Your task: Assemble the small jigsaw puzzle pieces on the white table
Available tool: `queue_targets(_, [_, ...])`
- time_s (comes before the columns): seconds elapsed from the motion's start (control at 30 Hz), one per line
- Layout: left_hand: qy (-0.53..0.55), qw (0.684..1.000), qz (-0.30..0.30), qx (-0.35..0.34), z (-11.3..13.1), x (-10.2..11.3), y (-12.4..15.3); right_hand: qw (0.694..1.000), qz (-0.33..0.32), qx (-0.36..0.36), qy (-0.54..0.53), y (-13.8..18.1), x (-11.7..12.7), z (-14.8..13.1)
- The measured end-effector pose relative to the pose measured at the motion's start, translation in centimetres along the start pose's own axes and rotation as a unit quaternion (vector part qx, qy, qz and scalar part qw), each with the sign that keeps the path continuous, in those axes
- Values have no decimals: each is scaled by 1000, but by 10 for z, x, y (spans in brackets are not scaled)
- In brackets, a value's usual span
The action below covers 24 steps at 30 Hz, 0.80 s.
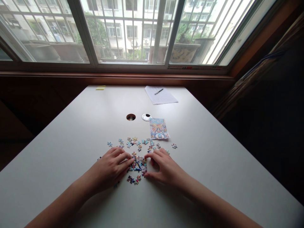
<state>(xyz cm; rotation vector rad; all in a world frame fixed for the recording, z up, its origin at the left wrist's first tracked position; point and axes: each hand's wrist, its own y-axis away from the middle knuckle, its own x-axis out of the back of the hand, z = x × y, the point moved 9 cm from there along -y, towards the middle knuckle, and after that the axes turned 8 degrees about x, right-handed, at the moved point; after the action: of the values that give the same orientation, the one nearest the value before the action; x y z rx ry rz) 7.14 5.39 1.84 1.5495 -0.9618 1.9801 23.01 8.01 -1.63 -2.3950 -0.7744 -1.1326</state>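
The tabletop (213,164) looks smooth and softly glossy, the puzzle pieces (139,164) like printed card, the picture sheet (159,128) paper, the disc (143,118) shiny metal.

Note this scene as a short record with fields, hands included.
Left grip: fingertips at the left side of the joined puzzle section
Right grip: thumb and forefinger apart at the section's right edge
Loose pieces: scattered beyond the section, a few on its near side
Picture sheet: beyond the right grip, next to a metallic disc
White table: paper with a pen on it at the far end, yellow slip far left
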Motion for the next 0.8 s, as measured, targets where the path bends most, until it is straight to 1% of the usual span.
queue_targets(0.23, [-1,1000,-15,4,-2,-4,1,1000,0,1,0,0,1,0])
queue_targets(0.63, [1,1000,-14,3,-1,-2,1,1000,14,12,-8,1,3,-3])
queue_targets(0.73, [-2,1000,-13,7,-2,-1,1,999,37,10,-38,2,6,-2])
queue_targets(0.8, [0,1000,-3,14,-4,1,1,995,77,1,-61,4,13,1])
